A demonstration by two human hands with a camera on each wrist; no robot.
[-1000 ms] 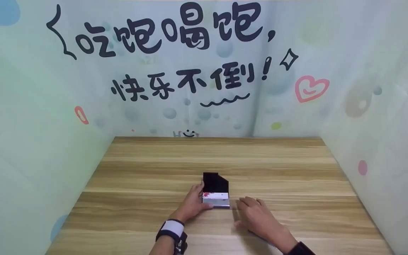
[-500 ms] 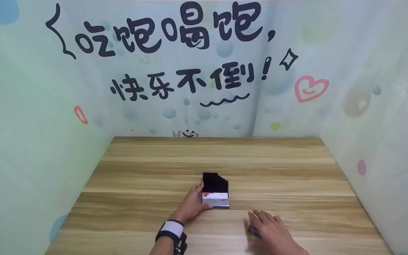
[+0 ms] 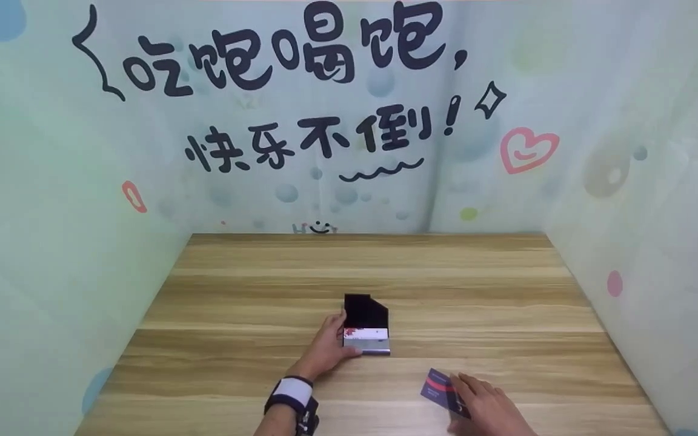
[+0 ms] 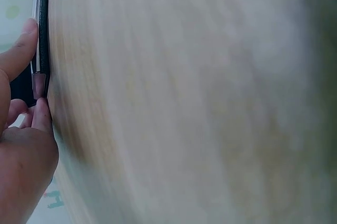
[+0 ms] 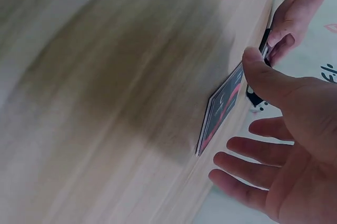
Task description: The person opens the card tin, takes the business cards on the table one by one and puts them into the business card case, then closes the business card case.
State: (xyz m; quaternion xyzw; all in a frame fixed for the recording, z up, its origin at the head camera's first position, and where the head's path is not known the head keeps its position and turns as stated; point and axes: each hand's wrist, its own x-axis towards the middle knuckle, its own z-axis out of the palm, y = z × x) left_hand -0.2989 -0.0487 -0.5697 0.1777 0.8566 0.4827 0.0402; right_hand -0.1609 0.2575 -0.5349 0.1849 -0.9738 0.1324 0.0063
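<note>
An opened card case (image 3: 366, 346), with a silver front and a raised black lid (image 3: 366, 310), lies near the middle of the table. Inside it shows the edge of a white card (image 3: 370, 333) with a red pattern. My left hand (image 3: 323, 350) grips the case by its left side, thumb at the front corner; the left wrist view catches the case edge-on (image 4: 43, 40). To the right lies a small stack of dark cards (image 3: 437, 387) with a red stripe. My right hand (image 3: 485, 399) is over their right end, its fingers (image 5: 258, 150) spread and relaxed beside the stack.
The wood-grain table (image 3: 234, 284) is bounded by a printed back curtain (image 3: 325, 200) and pale side walls (image 3: 658, 242). A white and black strap (image 3: 293, 390) circles the left wrist.
My right hand has moved from beside the card case back toward the near right, uncovering the dark cards it had hidden. My left hand stays on the case.
</note>
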